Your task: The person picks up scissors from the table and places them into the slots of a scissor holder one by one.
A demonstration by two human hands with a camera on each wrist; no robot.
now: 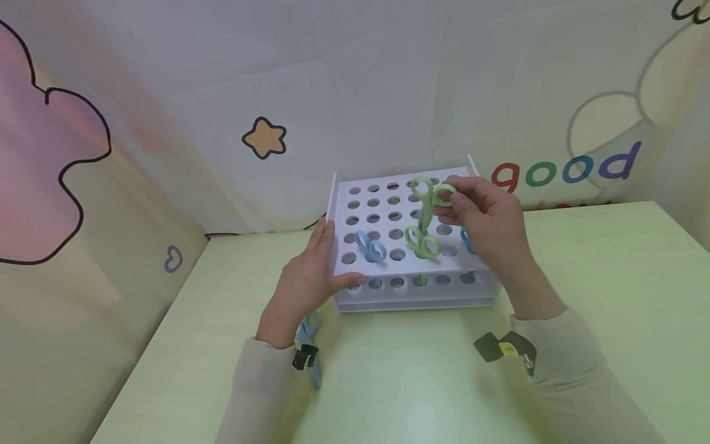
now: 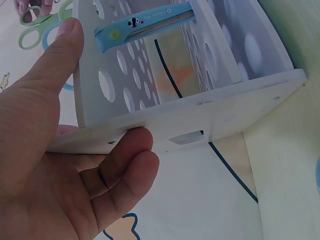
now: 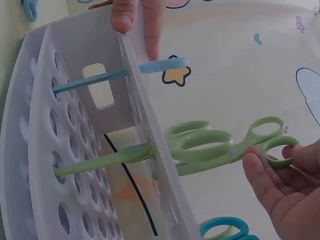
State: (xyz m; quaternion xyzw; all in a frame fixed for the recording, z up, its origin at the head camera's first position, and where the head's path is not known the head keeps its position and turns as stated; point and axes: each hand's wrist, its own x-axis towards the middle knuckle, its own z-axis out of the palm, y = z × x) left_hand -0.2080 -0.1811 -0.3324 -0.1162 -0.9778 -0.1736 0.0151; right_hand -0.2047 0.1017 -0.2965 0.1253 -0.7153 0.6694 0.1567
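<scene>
My left hand [image 1: 305, 271] grips the left side of a white rack [image 1: 383, 268] with rows of round holes, thumb at the front edge. A ring handle of green scissors [image 1: 426, 200] is pinched in my right hand [image 1: 488, 216]. Their blades point down, and in the right wrist view the tip appears just through the upper plate. Close in front, a second pair of green scissors [image 3: 200, 142] stands in a hole. Light-blue scissors [image 1: 370, 246] stand in the rack's left part. Teal scissors [image 1: 467, 239] at the right are partly hidden by my right hand.
Another pair of blue scissors [image 1: 308, 348] lies on the pale green table [image 1: 399, 370], partly behind my left wrist. A wall sheet [image 1: 388, 92] printed with cartoon shapes and letters rises right behind the rack. The rack's side walls stand above its upper plate.
</scene>
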